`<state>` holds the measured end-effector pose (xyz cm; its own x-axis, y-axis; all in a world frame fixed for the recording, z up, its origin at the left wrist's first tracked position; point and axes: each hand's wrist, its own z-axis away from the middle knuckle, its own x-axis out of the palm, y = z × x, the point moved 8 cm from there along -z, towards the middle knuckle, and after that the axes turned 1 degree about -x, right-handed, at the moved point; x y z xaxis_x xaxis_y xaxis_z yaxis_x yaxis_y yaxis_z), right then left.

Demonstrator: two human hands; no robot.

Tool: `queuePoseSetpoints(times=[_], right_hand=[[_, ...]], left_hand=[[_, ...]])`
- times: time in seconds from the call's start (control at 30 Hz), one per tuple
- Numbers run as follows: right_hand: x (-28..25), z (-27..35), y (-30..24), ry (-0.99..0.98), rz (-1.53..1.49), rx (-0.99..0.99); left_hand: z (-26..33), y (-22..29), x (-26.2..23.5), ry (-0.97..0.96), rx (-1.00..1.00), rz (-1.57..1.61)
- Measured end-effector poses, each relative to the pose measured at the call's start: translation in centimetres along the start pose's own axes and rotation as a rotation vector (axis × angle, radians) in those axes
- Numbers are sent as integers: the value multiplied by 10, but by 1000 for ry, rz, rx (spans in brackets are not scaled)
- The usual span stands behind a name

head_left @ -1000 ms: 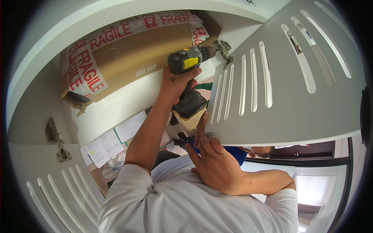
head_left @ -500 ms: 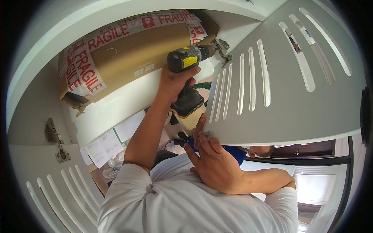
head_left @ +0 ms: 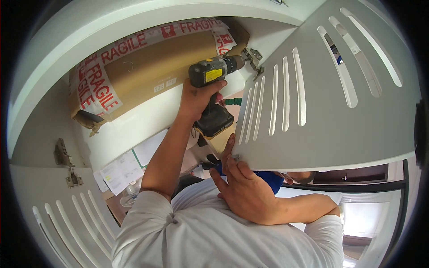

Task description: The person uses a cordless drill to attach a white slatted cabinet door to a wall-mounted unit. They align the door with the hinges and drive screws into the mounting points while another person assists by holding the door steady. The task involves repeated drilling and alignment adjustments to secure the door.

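My left hand [head_left: 196, 99] is wrapped round the grip of a black and yellow cordless drill [head_left: 210, 73]. The drill's chuck points at a metal hinge [head_left: 254, 60] joining the cabinet wall to a grey slotted door [head_left: 321, 134]; whether the bit touches a screw cannot be seen. At the door's lower corner my right hand [head_left: 250, 192] grips the edge, one finger stretched up along it. Beside those fingertips a small metal part [head_left: 236, 157] shows, partly hidden.
A long cardboard box [head_left: 143, 71] with red and white tape lies inside the cabinet. Another slotted door [head_left: 67, 214] hangs from a hinge [head_left: 67, 161] at the left. Papers [head_left: 120, 172] lie below. A person in blue [head_left: 268, 178] and a green sleeve [head_left: 233, 101] are beyond the door.
The box, hinges and doors sit slightly lower in the picture. The drill has shifted a little to the left and down, still at the hinge. My right hand keeps its place at the door corner.
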<state>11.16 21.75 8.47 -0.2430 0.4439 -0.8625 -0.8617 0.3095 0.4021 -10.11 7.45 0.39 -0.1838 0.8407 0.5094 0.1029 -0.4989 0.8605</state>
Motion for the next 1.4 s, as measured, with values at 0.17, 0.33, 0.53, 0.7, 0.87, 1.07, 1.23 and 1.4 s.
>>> queuePoseSetpoints(times=[0.17,0.33,0.53,0.7,0.87,1.07,1.23,1.4], right_hand=[[-2,0,1,37,68,1],[6,2,-3,72,80,-39],[9,2,-3,76,55,-54],[-1,3,2,56,13,-4],[-2,3,1,48,-6,6],[-2,5,5,47,-50,51],[-3,11,6,17,-25,38],[-1,19,12,15,-95,82]], left_hand=[[7,12,12,-6,-9,58],[2,4,5,-33,-50,-32],[-3,3,3,-64,-6,-8],[-3,3,1,-25,-64,4],[-4,1,-1,-39,-42,33],[-3,5,4,-49,-80,62],[-2,3,3,-23,-102,34],[-6,-4,1,-79,-135,53]])
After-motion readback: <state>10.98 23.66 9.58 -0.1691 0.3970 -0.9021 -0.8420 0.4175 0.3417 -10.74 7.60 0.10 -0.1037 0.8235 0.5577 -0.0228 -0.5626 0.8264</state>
